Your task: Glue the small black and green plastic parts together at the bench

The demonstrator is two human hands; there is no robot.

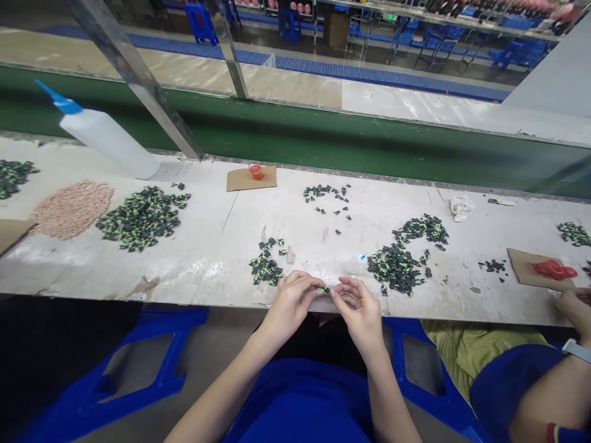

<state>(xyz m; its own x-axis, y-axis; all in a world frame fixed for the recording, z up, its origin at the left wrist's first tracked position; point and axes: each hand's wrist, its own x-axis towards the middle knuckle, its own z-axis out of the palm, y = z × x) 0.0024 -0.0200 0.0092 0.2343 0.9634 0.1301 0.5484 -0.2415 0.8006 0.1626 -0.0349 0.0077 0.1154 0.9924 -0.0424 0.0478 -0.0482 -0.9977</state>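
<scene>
At the table's front edge my left hand (292, 299) and my right hand (356, 306) meet, fingers pinched together. Between the fingertips sits one small dark-and-green part (326, 289), held from both sides. A small heap of the same green-black parts (266, 264) lies just left of my left hand. A larger heap (398, 266) lies right of my right hand, with a small clear bottle with a blue tip (356, 264) beside it. A loose row of dark parts (325, 195) sits farther back.
On the white worktable (207, 252), at the left, are a big green-black pile (141, 217), a pink pile (71, 209) and a white squeeze bottle (108, 138). Cardboard with a red cap (252, 177) is mid-back. A co-worker's hand (577, 311) is at the right, near cardboard with a red object (553, 269).
</scene>
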